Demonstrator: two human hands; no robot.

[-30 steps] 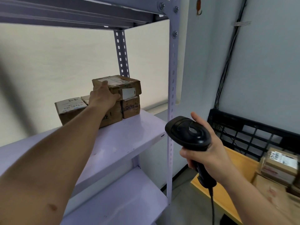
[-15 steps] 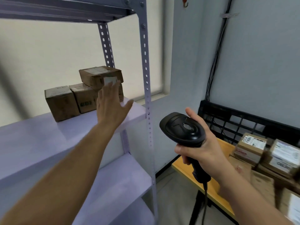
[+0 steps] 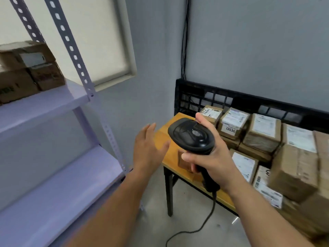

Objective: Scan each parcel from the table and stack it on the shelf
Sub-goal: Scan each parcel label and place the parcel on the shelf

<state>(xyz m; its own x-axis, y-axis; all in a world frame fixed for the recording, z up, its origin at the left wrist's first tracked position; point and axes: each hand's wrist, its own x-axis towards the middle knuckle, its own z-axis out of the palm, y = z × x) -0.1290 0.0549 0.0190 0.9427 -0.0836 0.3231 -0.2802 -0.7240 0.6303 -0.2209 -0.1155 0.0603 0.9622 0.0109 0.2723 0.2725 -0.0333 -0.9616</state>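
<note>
Nearest the camera, the right hand [image 3: 212, 164] is gripping the scanner [image 3: 191, 136], while the left hand [image 3: 147, 149] is hovering beside it, fingers [image 3: 150, 128] straight. Farther off, parcels [image 3: 263, 132] are crowding the table [image 3: 162, 133]; stacked boxes [image 3: 26, 68] are sitting on the shelf [image 3: 53, 102].

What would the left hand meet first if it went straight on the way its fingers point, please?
Most likely the left hand would first reach the bare near corner of the wooden table, though depth is unclear.

Soft even daylight, motion-blurred, warped edges.
</note>
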